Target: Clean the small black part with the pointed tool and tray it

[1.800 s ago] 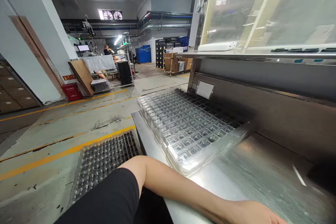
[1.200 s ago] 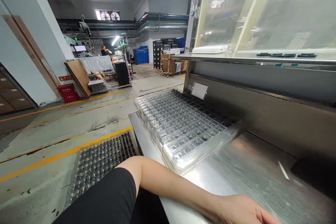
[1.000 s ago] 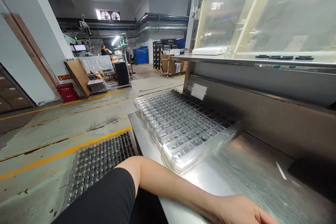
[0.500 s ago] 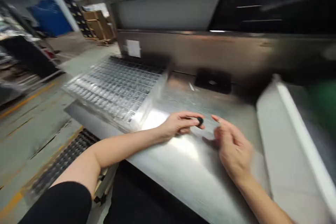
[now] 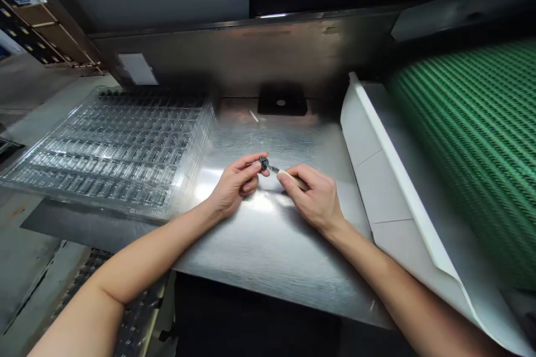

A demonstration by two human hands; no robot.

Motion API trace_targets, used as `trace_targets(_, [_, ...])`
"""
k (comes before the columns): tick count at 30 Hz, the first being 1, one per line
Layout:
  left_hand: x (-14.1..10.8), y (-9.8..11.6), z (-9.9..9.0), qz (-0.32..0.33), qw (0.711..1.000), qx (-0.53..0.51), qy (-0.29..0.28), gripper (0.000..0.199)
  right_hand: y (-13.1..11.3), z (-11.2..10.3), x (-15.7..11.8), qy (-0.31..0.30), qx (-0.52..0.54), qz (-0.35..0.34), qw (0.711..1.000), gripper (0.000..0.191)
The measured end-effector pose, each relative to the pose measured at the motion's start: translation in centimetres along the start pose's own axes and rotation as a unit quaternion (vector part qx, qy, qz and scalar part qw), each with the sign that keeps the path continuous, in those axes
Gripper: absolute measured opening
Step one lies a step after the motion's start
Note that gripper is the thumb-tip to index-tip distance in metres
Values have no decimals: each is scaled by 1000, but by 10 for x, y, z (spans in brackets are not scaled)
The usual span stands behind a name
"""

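Note:
Between the thumb and fingers of my left hand (image 5: 237,184) is a small round black part (image 5: 263,162), held above the metal table (image 5: 268,256). My right hand (image 5: 314,192) is closed around the pale handle of a small knife-like tool (image 5: 293,178). The tool's dark metal tip points left and meets, or nearly meets, the right side of the black part; exact contact is too small to tell.
Clear plastic trays (image 5: 113,145) with rows of pockets are stacked at the left. A white panel (image 5: 377,162) borders the table on the right, with a green ribbed belt (image 5: 481,150) beyond. A black plate (image 5: 282,101) lies at the back.
The view has swung right, bringing the green belt into sight. My hands have come together, and the tool's tip is now at the black part.

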State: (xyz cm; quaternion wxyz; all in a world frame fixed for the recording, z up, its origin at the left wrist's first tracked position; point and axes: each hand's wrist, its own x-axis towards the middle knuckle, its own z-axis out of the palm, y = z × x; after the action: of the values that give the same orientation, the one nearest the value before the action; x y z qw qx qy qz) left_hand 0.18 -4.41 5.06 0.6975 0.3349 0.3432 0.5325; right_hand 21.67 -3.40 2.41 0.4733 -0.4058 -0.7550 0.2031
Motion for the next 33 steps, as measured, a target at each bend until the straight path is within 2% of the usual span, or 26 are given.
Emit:
trace_targets(18, [-1,-1,-2,-6,1000,2,6,46,-2,-1,-1,-15,-35,-9,999,37])
trace_targets(27, [-1,0,-3,-1,1000,7,6,42,0,-2,0,12,-56,17,998,38])
trace_targets(33, [-1,0,-4,-1,1000,2,12,44,-4,-2,-1,-7,-41,-7,999,38])
